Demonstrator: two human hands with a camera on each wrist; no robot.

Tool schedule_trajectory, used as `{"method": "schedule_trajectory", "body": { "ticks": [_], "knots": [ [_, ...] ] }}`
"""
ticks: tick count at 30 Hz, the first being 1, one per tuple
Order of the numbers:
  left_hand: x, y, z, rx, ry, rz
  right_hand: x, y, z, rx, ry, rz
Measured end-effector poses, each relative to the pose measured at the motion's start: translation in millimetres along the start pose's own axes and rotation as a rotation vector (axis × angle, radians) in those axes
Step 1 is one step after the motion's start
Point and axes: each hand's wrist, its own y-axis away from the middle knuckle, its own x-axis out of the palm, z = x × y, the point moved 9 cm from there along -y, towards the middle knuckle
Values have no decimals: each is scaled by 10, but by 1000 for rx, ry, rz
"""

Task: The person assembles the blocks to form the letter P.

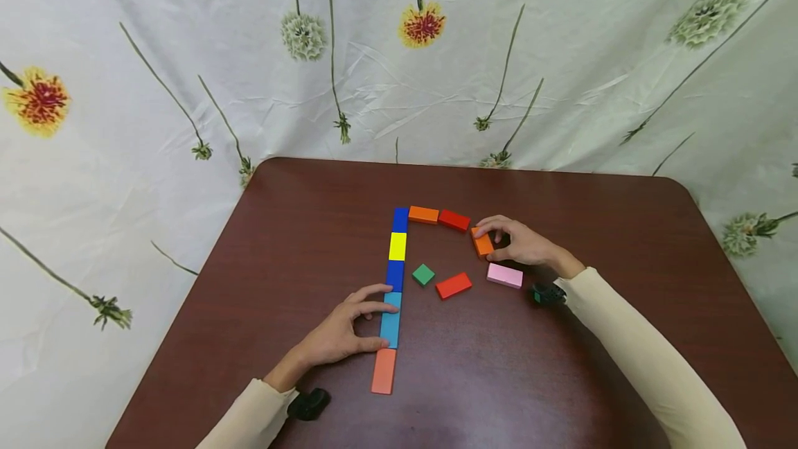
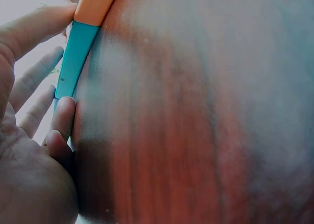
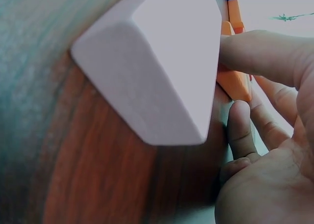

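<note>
My left hand rests at the light blue block, fingers stretched over its upper part and thumb at its lower left corner. That block lies in a straight row, with a dark blue block above it and a salmon block below. On the other side, my right hand pinches an orange block between thumb and fingers. A red block lies up and left of it. Just below this hand is a pink block, which looms large in the right wrist view.
Farther up the row are a yellow block and another dark blue block. A second orange block adjoins its top. Right of the row lie a green block and a red-orange block. A flowered cloth hangs behind the table.
</note>
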Motion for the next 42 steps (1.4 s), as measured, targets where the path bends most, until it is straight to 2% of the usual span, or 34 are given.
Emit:
{"method": "schedule_trajectory", "body": {
  "ticks": [18,34,42],
  "knots": [
    [2,-2,0,40,-9,1,4,6,-2,3,-36,-17],
    [3,4,9,21,0,1,9,-18,-32,1,-54,-22],
    [6,8,-2,23,2,5,14,-10,-8,-14,-20,-26]
  ]
}}
